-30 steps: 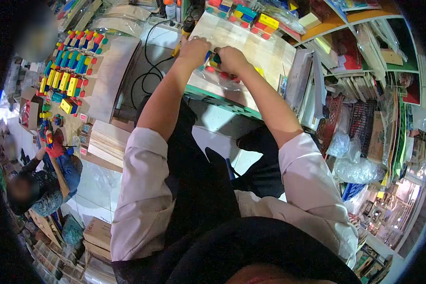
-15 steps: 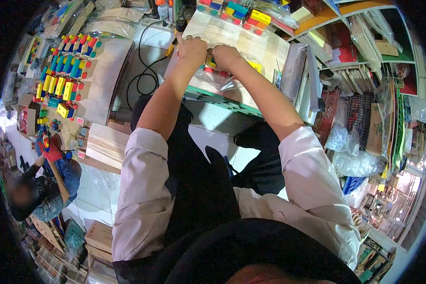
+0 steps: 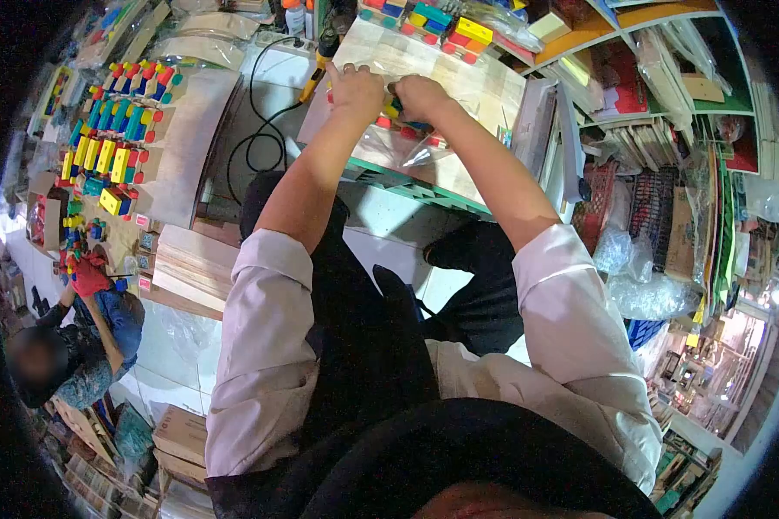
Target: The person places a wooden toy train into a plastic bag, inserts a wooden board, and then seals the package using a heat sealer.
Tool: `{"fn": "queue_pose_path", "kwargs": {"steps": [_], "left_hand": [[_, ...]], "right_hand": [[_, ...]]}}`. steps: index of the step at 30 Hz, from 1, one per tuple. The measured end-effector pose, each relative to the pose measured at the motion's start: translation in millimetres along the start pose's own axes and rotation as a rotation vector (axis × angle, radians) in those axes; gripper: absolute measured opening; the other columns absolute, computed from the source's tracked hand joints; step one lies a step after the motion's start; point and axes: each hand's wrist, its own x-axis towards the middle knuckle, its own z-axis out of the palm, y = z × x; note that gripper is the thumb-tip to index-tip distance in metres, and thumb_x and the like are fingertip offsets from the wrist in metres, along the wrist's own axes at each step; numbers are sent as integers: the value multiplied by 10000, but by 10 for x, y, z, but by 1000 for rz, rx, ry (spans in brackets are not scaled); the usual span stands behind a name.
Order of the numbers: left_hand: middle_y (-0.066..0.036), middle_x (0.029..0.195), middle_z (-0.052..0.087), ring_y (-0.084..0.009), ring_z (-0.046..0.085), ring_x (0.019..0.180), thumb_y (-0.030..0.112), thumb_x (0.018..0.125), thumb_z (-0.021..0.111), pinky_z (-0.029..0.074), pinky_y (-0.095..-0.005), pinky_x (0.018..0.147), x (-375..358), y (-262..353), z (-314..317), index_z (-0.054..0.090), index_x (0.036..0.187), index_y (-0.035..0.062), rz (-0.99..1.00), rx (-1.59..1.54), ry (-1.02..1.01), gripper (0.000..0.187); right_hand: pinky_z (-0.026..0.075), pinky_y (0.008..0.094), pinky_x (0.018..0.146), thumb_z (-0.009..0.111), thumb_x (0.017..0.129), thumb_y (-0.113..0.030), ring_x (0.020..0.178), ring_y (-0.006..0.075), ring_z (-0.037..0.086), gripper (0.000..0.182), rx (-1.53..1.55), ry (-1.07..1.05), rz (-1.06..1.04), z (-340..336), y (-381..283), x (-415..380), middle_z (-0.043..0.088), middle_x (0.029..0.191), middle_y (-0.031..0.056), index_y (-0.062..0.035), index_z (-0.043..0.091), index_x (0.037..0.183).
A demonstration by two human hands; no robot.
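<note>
My left hand (image 3: pixel 357 90) and my right hand (image 3: pixel 421 98) are close together over the wooden work board (image 3: pixel 485 95). Beneath and between them lies a clear plastic bag (image 3: pixel 420 154), with a colourful wooden toy (image 3: pixel 392 112) showing red and yellow parts inside it or under it. Both hands are closed on the plastic, their fingertips partly hidden. Just left of my left hand, a yellow-and-black corded tool (image 3: pixel 319 65) rests beside the board.
Several painted toy trains (image 3: pixel 112 160) stand in rows on the left table. More toys (image 3: pixel 467 39) sit at the board's far edge. A black cable (image 3: pixel 255 130) loops on the left. Shelves (image 3: pixel 666 112) rise on the right. A person in red gloves (image 3: pixel 89 277) works at lower left.
My hands have shifted slightly, the right one up and to the right. The yellow part once visible right of my right hand no longer shows. The other person's gloved hands have moved.
</note>
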Motion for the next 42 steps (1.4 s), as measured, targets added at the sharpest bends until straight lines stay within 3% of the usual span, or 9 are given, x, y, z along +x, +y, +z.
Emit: {"fn": "queue_pose_path", "kwargs": {"steps": [15,22,24,28,31,35,37,39,42], "left_hand": [[-46,1107,590,-250,516,1091,197,823,546,231,-549,968,40,7,76,679,975,154,9,-85,-31,207],[-39,1100,586,-246,519,1095,142,802,564,286,-589,916,29,-47,8,667,996,165,67,-113,-85,220],[-74,1121,568,-276,527,1077,83,685,672,396,-452,915,-34,-92,-113,641,994,150,79,-342,-35,317],[-165,1092,551,-364,499,1075,-108,560,558,417,-379,903,5,-388,-195,595,870,67,283,-789,242,357],[-193,1102,544,-358,494,1094,-105,569,555,412,-370,917,-52,-591,-187,594,811,62,280,-755,265,297],[-229,1227,491,-375,495,1101,-93,595,535,404,-363,935,-193,-616,-304,656,819,87,119,-708,28,312],[-221,1167,545,-357,542,1046,-85,625,534,433,-373,895,-169,-663,-272,673,851,95,115,-656,62,321],[-190,1018,621,-331,596,956,-79,659,535,470,-377,825,-156,-661,-372,665,864,88,-139,-651,-64,295],[-158,908,650,-317,627,867,-53,690,573,492,-373,759,-101,-675,-252,637,892,67,-166,-739,219,243]], "right_hand": [[525,380,757,771,563,-198,870,296,633,364,11,63,-74,209,116,82,650,907,154,-43,659,873],[507,391,794,780,579,-304,926,304,605,550,38,41,-15,157,4,-94,629,969,151,-58,600,1038],[496,396,812,778,599,-355,966,309,586,614,-9,75,-15,206,-7,-112,615,1005,152,-60,568,1096],[459,418,843,717,650,-504,1033,323,538,723,219,313,28,286,-149,-100,575,1076,163,-64,483,1174],[452,425,837,686,674,-530,1024,305,544,690,188,336,68,295,-237,-64,577,1078,164,-60,495,1141],[467,401,800,656,725,-491,977,285,572,562,203,352,68,340,-244,-33,614,1004,143,-69,543,1077],[481,403,748,659,722,-488,879,318,599,532,234,340,56,302,-210,-70,628,928,151,-67,561,1032],[484,419,706,657,722,-492,798,335,609,517,280,521,-46,278,-158,-165,631,862,161,-57,576,990],[490,399,685,681,700,-483,756,320,615,508,262,519,-27,178,-52,-269,632,797,151,-63,593,970]]}}
